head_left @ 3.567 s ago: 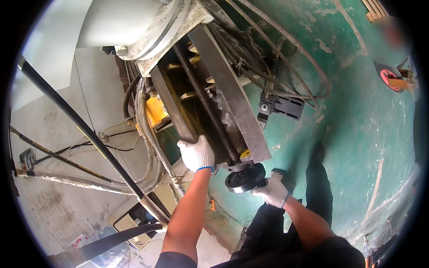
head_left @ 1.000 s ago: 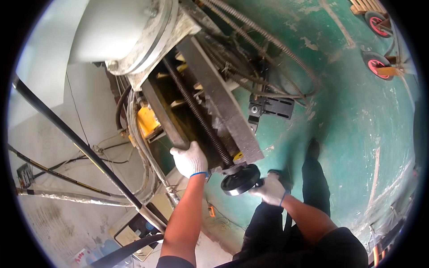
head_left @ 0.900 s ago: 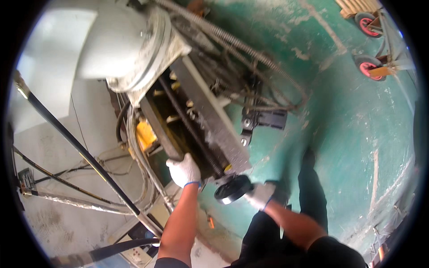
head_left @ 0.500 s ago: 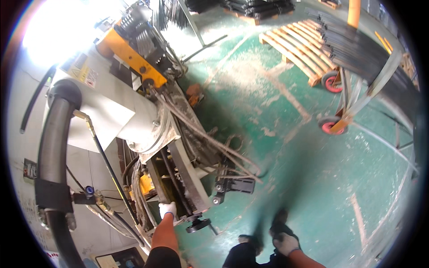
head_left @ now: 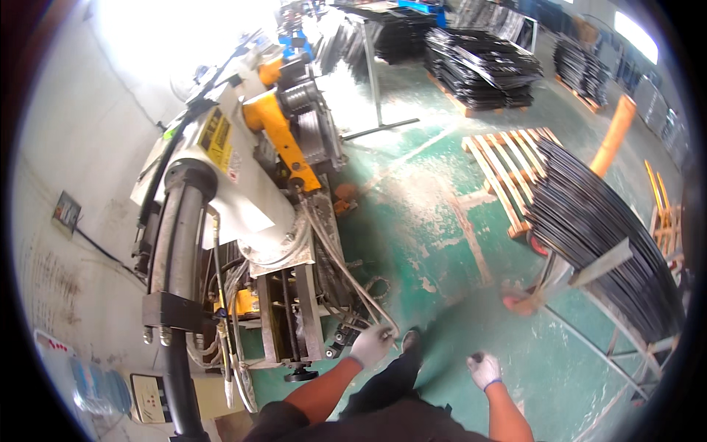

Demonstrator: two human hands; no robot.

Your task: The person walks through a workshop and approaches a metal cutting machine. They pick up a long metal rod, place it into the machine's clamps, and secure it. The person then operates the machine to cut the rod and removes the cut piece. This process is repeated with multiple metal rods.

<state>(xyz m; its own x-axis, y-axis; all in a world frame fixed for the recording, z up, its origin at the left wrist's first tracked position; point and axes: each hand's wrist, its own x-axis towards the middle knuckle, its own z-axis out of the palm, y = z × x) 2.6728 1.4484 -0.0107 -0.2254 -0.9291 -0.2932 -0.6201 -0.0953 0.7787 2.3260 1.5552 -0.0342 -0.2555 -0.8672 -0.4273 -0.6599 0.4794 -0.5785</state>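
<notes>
The black handwheel (head_left: 300, 376) sits at the near end of the threaded screw (head_left: 289, 317), and neither of my hands is on it. My gloved left hand (head_left: 372, 346) is just to the right of the handwheel, fingers bent; I can't tell whether they close on anything, or whether I touch the flexible hoses (head_left: 340, 263) that run down beside it. My gloved right hand (head_left: 484, 370) is well to the right of the handwheel, over the green floor (head_left: 449, 331), its fingers curled in, though how tightly I can't tell. The steel frame (head_left: 310, 317) around the screw stretches away beyond the handwheel to the white machine body (head_left: 247, 199). Beyond the handwheel and far to its right are a wooden pallet (head_left: 501, 166) and a bundle of long black strips (head_left: 604, 228).
</notes>
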